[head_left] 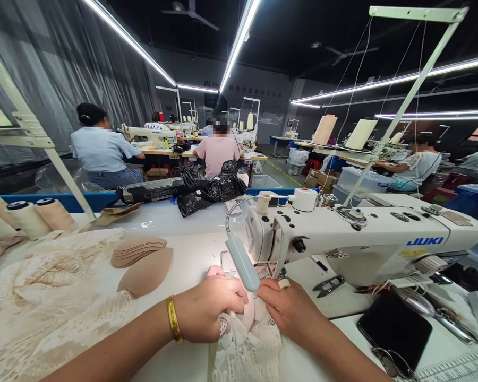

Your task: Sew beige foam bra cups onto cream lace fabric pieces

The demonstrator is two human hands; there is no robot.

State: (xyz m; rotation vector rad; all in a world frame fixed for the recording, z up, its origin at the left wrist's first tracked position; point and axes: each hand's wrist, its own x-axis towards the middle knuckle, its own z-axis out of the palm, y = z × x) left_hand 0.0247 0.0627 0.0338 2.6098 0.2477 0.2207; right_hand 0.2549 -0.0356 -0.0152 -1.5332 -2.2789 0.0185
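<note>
Cream openwork lace fabric in front of a white metal sewing machine
The left hand, its fingers curled, grips a pale pink rounded pad with the lace; the right hand, loosely extended, rests its fingers on the lace beside the pad. Blue letters on the machine's arm read "JUKI"; the same 4 letters show on 1 white machine farther back.

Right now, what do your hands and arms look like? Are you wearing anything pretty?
My left hand has no glove, and a shiny gold-coloured bangle circles its wrist. My right hand has no glove or bangle. No sleeves show.
</note>
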